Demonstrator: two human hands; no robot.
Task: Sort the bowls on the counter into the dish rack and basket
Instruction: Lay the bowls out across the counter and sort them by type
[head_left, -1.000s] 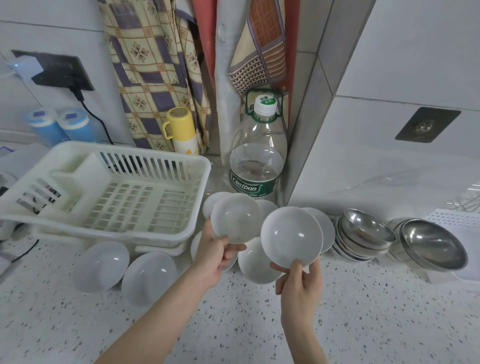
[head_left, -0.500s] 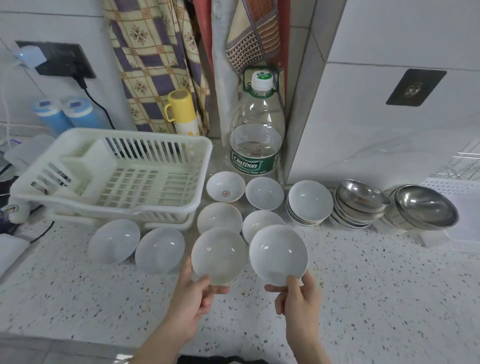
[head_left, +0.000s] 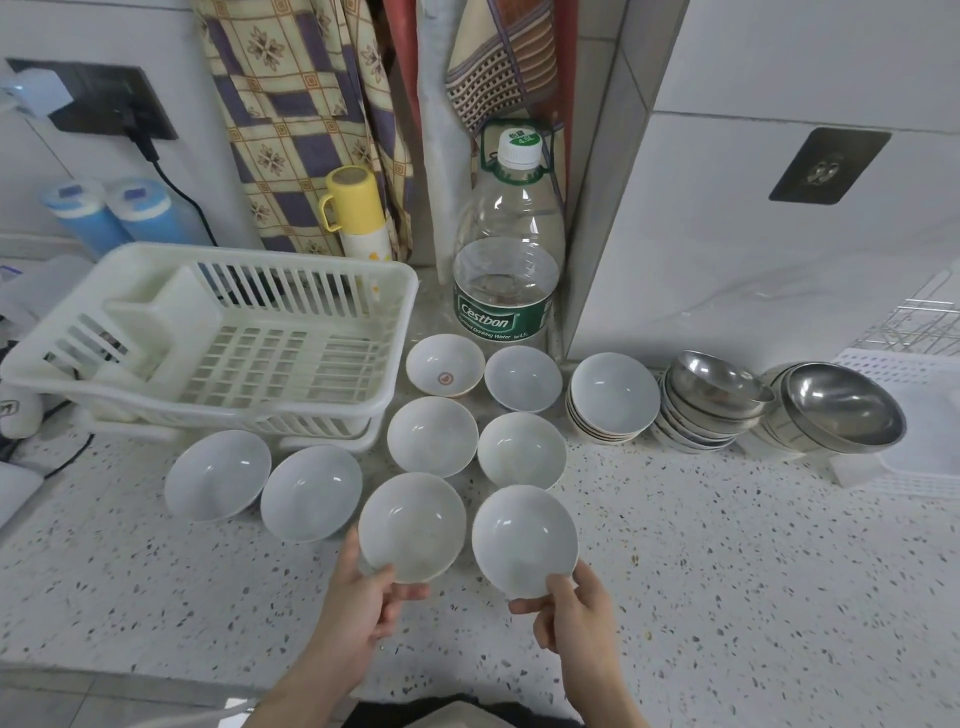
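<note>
My left hand grips the near rim of a white bowl. My right hand grips a second white bowl beside it. Both bowls are low over the counter, near its front. Several more white bowls lie behind and to the left, among them one with a red mark and a stack of white bowls. A stack of steel bowls and larger steel bowls sit to the right. The white plastic dish rack stands at the back left, with nothing in it.
A large water bottle stands by the wall corner, a yellow flask behind the rack. A white perforated basket with a wire frame is at the right edge. Blue bottles and a plugged cable lie left.
Both hands have drawn the two bowls back toward me and down, from over the bowl cluster to the front of the counter. The camera view has tipped downward.
</note>
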